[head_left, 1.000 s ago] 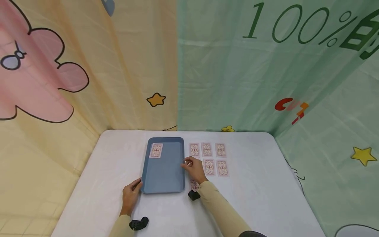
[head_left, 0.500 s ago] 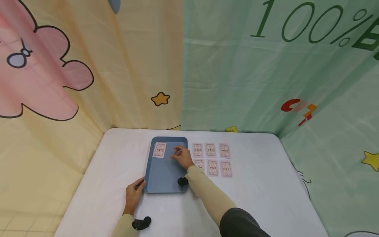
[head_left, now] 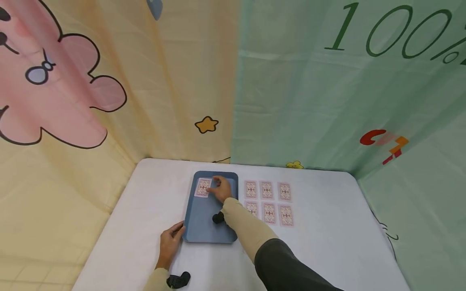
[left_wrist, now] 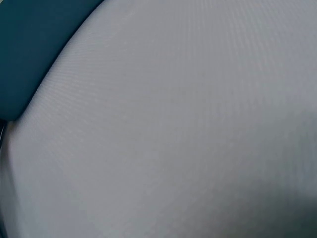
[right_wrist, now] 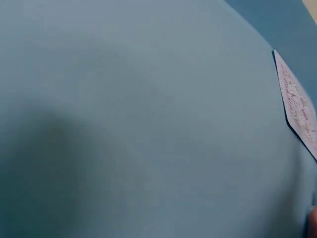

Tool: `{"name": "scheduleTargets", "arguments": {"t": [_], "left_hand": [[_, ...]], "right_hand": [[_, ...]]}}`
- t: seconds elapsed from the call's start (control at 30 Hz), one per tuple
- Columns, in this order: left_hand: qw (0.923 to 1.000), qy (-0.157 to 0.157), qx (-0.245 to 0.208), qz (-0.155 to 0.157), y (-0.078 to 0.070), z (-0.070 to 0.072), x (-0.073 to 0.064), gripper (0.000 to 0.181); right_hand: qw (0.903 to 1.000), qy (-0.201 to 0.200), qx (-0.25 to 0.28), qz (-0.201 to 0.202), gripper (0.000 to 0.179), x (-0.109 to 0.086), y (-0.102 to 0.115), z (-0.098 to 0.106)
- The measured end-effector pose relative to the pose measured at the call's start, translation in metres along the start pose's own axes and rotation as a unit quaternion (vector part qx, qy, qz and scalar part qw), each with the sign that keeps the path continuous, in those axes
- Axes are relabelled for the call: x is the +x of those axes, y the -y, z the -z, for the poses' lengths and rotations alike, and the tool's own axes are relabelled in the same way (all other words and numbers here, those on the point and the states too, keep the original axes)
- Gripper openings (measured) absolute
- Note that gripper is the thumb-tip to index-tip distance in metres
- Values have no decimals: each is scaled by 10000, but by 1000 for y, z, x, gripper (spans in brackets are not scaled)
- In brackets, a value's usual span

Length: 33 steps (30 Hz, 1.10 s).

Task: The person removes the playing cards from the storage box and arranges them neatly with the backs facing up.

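A blue-grey rectangular tray point(head_left: 204, 230) lies on the table in the head view. My left hand point(head_left: 170, 244) holds its near left edge with thumb and fingers. One playing card point(head_left: 202, 188) with a red patterned back lies face down near the tray's far left corner. Over the far part of the tray is my right hand point(head_left: 222, 189), its bent thumb and fingers spread a little at the card's right side, the thumb overlapping its edge. The right wrist view shows part of that card point(right_wrist: 297, 104) at the right and a bit of a fingertip point(right_wrist: 313, 223) below it.
Right of the tray, several more face-down cards point(head_left: 267, 190) lie in rows, one partly behind my right sleeve point(head_left: 244, 222). A white cloth covers the table point(head_left: 309, 258). Printed curtains point(head_left: 291, 101) hang at the back and sides.
My right hand has moved left from the tray's right rim, across the tray, to the card at its far left. My left hand stays at the tray's edge. The head view has shifted slightly.
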<state>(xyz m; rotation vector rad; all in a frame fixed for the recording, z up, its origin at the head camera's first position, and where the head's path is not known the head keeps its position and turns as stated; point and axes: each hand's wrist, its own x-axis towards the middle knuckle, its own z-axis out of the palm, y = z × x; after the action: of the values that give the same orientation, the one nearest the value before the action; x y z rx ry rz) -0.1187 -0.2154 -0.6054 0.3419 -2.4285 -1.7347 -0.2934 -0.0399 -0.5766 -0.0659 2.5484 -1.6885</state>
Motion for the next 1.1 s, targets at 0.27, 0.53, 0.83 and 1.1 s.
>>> {"name": "scheduleTargets", "arguments": {"t": [0.27,0.53,0.83,1.1], "left_hand": [[9998,-105,-136,-101,5,-4,-1,27],[9998,-113,-91,-142,3,-3,-2,27],[9999,-79,-100,8,3,-2,-1,28],[9997,-120,-117,-158,3,-2,-2,28]], "right_hand": [[9991,-126,-398,-67,60,9,-2,-13],[9891,-115,-1468,59,70,12,-5,-23],[9801,248,-1971,-13,64,17,-8,-23],[9862,345,-1617,117,57,13,-9,-19]]}}
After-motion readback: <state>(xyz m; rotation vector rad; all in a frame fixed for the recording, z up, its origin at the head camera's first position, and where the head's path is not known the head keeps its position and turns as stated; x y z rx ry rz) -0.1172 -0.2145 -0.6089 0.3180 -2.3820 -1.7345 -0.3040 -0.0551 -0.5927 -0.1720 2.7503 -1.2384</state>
